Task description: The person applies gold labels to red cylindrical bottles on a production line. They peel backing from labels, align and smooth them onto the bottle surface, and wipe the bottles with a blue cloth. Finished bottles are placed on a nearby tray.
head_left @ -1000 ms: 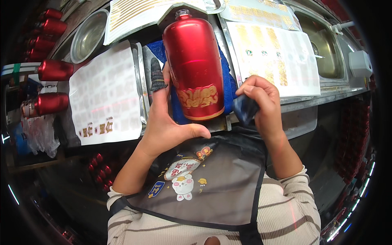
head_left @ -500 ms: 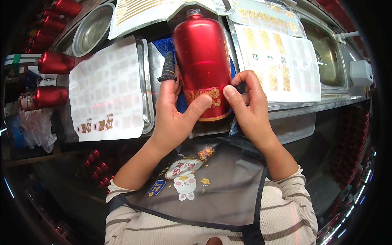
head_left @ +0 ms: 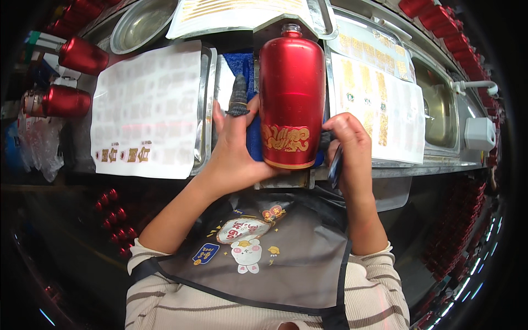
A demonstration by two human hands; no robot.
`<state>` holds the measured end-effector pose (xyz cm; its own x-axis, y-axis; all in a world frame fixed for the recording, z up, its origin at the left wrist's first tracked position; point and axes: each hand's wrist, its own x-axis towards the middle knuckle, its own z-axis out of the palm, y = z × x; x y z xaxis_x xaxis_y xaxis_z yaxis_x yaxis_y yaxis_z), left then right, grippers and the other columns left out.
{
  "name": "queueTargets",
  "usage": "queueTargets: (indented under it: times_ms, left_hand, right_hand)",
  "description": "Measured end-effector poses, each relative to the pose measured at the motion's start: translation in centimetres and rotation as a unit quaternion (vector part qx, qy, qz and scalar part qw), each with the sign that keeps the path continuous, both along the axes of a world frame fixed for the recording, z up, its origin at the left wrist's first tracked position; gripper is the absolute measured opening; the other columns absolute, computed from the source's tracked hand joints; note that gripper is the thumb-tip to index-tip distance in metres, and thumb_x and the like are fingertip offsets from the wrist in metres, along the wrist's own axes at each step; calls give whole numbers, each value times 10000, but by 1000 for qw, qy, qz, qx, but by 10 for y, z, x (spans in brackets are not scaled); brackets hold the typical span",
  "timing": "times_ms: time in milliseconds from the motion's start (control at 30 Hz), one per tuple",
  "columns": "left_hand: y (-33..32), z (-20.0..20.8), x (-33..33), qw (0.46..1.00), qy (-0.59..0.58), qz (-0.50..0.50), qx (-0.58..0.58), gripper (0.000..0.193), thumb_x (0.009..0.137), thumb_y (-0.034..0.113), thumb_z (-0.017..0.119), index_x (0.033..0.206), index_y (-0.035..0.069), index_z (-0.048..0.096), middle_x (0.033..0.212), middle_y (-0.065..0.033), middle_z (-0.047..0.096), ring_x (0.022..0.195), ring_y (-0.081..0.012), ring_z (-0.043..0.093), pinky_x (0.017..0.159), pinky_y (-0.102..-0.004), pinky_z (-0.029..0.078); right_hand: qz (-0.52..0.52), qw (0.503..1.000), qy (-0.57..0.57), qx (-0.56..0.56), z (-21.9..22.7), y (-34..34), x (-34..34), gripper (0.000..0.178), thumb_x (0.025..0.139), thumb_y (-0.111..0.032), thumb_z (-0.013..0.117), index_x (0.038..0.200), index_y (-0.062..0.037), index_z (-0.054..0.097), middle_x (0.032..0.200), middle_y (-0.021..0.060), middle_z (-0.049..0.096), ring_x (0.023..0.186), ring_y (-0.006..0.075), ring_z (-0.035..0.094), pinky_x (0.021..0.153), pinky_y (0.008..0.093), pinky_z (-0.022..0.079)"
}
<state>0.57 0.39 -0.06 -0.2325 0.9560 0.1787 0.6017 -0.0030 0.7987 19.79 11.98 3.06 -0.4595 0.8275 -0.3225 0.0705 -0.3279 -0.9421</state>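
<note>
A glossy red bottle (head_left: 292, 99) with a clear neck lies on a stand, its neck away from me. Around its lower end runs a gold scroll-like decal (head_left: 286, 138). My left hand (head_left: 236, 151) is spread along the bottle's left side, thumb stretched against the base. A dark ribbed finger cot (head_left: 238, 96) covers its raised index finger. To the right of the base, my right hand (head_left: 351, 148) is closed with bent fingers, apart from the decal. It grips a dark flat blade-like piece (head_left: 336, 165), whose exact kind I cannot make out; dark material also covers a fingertip.
A decal sheet (head_left: 146, 110) lies on a tray at left, gold decal sheets (head_left: 379, 104) at right. A metal bowl (head_left: 140, 27) stands behind. Red bottles (head_left: 66, 102) sit at far left. Blue cloth (head_left: 253, 135) lies under the bottle. A sink (head_left: 437, 104) is at far right.
The bottle has turned, bringing the decal to face up. My left thumb has slid off the decal to the base. My right hand has moved away from the bottle's side.
</note>
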Motion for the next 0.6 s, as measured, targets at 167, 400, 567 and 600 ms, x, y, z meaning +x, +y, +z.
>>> queueTargets:
  times_ms: [167, 400, 567, 600]
  left_hand:
    - [1, 9, 14, 997, 62, 29, 23, 1015, 680, 388, 889, 1472, 3, 385, 1351, -152, 567, 1294, -312, 524, 1169, -633, -45]
    - [-4, 4, 25, 977, 165, 60, 118, 966, 717, 248, 844, 1487, -57, 347, 1527, -234, 418, 1354, -344, 492, 1176, -637, 43]
    - [-5, 1, 28, 992, 55, 74, 85, 1058, 684, 279, 899, 1492, -79, 318, 1502, -214, 457, 1361, -338, 487, 1197, -586, 41]
    - [-6, -1, 29, 995, -7, 72, 71, 1066, 687, 278, 897, 1498, -80, 305, 1500, -209, 461, 1364, -336, 483, 1197, -587, 35]
  right_hand:
    - [-98, 992, 74, -24, 3, 6, 18, 162, 928, -139, 634, 1026, -9, 623, 919, 21, 620, 855, 105, 600, 771, 253, 479]
    - [46, 839, -89, 536, 25, -40, -42, 303, 761, -6, 724, 1042, 18, 613, 883, 165, 605, 742, 360, 596, 635, 416, 496]
    - [-79, 945, -130, 291, 1, -9, 4, 185, 882, -59, 715, 1024, 0, 612, 893, 74, 645, 767, 124, 606, 690, 272, 498]
    - [-68, 964, -130, 223, -13, -6, 12, 184, 887, -48, 710, 1030, 4, 608, 911, 39, 638, 811, 83, 585, 714, 240, 486]
